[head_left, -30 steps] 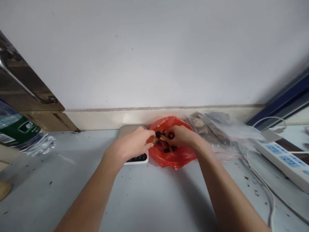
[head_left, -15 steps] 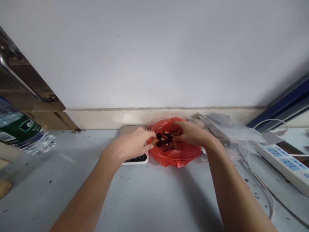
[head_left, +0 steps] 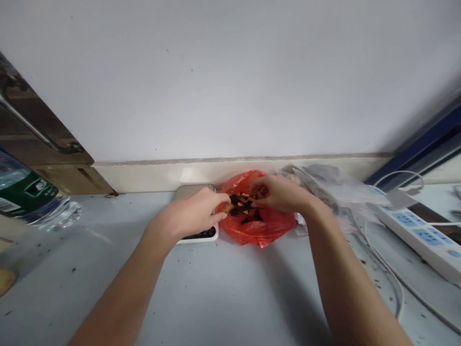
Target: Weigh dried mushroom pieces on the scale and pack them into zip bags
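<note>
A red plastic bag (head_left: 262,230) lies open on the grey countertop (head_left: 223,293) against the wall. Inside it are several dark and orange pieces (head_left: 245,207). My left hand (head_left: 190,214) pinches the bag's left rim, its fingers closed. My right hand (head_left: 281,193) reaches in from the right, fingers curled and pinched at the pieces near the far rim. A small digital scale (head_left: 196,233) sits just left of the bag, mostly hidden under my left hand.
Clear plastic bags (head_left: 324,185) with brownish contents lie right of the red bag. A white power strip (head_left: 418,233) and white cables (head_left: 387,274) run along the right. A water bottle (head_left: 32,199) with a green label lies at the left, below a wooden door with a metal handle (head_left: 36,132).
My right hand has shifted slightly back toward the bag's far rim and the dark pieces have been stirred. My left hand keeps its hold on the rim.
</note>
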Action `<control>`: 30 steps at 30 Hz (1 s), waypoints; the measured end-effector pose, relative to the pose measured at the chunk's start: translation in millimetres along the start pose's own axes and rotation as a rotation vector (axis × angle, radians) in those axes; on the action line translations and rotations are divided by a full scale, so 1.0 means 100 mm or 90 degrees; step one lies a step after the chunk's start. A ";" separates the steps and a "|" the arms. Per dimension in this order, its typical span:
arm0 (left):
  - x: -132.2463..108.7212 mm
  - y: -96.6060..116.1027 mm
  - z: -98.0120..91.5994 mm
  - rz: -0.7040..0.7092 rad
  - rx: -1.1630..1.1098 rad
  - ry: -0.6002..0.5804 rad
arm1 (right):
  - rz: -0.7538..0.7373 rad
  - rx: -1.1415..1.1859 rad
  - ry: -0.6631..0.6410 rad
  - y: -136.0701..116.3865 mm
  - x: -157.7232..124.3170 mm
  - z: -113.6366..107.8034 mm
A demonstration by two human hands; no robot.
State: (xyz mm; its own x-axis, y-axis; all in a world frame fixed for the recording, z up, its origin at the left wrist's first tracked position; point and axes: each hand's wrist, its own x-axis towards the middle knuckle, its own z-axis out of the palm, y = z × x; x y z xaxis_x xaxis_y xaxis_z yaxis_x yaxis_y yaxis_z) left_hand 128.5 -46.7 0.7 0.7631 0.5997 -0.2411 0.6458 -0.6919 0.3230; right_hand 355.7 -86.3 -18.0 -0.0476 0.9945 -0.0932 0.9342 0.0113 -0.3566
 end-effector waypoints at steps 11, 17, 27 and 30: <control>0.05 0.11 0.08 0.066 0.008 0.098 | 0.187 0.072 0.298 -0.03 -0.44 -0.48; 0.08 0.18 0.13 0.105 0.031 0.110 | 0.415 -0.007 0.327 0.23 -0.47 -0.50; 0.05 0.22 0.09 0.083 0.039 0.082 | 0.424 0.020 0.324 0.23 -0.43 -0.45; 0.06 0.20 0.08 0.081 0.035 0.075 | 0.347 0.039 0.374 0.12 -0.45 -0.50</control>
State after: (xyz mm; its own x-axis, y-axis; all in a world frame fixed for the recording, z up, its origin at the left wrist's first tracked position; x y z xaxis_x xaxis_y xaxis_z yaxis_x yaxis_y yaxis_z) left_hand 146.3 -60.5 -1.5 0.8323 0.5468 -0.0911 0.5473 -0.7842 0.2926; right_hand 387.0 -125.2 28.4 0.6197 0.7506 0.2292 0.7504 -0.4812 -0.4531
